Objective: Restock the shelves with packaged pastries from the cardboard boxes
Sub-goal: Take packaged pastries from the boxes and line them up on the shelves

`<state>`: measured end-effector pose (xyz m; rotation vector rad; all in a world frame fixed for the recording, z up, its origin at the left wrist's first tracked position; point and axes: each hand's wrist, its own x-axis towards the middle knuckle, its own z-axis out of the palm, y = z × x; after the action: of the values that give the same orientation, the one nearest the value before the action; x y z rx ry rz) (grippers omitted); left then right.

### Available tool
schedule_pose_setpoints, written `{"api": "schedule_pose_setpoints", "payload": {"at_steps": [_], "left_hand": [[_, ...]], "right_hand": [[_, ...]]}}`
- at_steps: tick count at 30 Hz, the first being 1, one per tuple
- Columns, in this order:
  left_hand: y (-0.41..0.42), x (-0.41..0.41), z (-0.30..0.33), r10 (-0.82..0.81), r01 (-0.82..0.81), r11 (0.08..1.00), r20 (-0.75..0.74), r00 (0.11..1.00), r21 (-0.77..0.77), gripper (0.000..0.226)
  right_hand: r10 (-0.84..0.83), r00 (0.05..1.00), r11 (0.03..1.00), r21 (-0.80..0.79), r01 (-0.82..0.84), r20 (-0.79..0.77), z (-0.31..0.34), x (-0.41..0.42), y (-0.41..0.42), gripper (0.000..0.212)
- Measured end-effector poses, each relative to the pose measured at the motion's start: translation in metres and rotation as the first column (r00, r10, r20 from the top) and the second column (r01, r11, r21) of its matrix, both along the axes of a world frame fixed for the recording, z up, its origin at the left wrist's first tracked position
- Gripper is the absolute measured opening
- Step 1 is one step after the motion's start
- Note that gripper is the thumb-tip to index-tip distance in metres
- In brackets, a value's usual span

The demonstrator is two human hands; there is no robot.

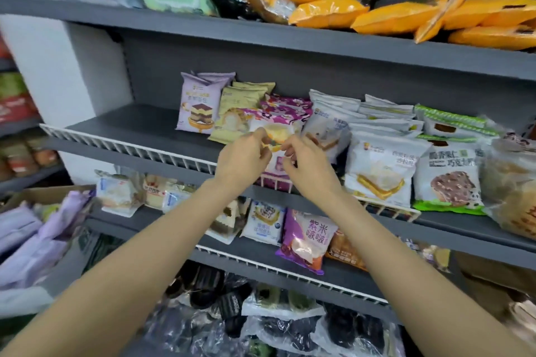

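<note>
Curled fingers of the left hand [243, 158] and right hand [304, 164] pinch a purple pastry packet [274, 136] standing at the front of the middle shelf [116, 122], between a yellow packet [232, 122] and white packets [327, 127]

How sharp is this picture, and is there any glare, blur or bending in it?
Head view: the centre is fairly sharp, print readable on the purple packet; the left edge, with the cardboard box, is smeared; shelf edges bow from the wide lens; glare glints off the clear wrappers at the bottom; light is even, soft shadow under each shelf.
</note>
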<state>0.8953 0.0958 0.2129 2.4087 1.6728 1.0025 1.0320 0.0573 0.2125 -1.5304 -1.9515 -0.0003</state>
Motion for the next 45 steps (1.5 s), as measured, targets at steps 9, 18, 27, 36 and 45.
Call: {"api": "schedule_pose_setpoints", "payload": {"at_steps": [9,18,27,36,45], "left_hand": [[-0.001,-0.257,-0.058,0.399,-0.411,0.904,-0.112,0.91,-0.116,0.025],[0.022,-0.522,-0.15,0.538,-0.542,0.719,-0.146,0.83,-0.434,0.022],[0.108,-0.654,-0.256,0.59,-0.513,0.462,-0.18,0.787,-0.724,0.035],[0.191,-0.699,-0.304,0.94,-0.54,0.3,0.148,0.307,-0.786,0.047],[0.209,-0.712,-0.249,0.562,-0.525,0.758,-0.02,0.827,-0.387,0.019]], "right_hand": [[0.354,0.931,0.915,-0.238,-0.325,0.091,-0.052,-0.247,0.044,0.019],[0.453,0.891,0.764,-0.506,-0.401,-0.022,-0.152,-0.491,0.109,0.02],[0.107,0.951,0.577,-0.76,-0.298,-0.291,-0.267,-0.614,0.212,0.06],[-0.534,0.773,0.337,-0.925,-0.176,-0.341,-0.347,-0.669,0.315,0.083],[0.019,0.966,0.81,-0.563,-0.167,-0.259,-0.268,-0.675,0.295,0.046]]}}
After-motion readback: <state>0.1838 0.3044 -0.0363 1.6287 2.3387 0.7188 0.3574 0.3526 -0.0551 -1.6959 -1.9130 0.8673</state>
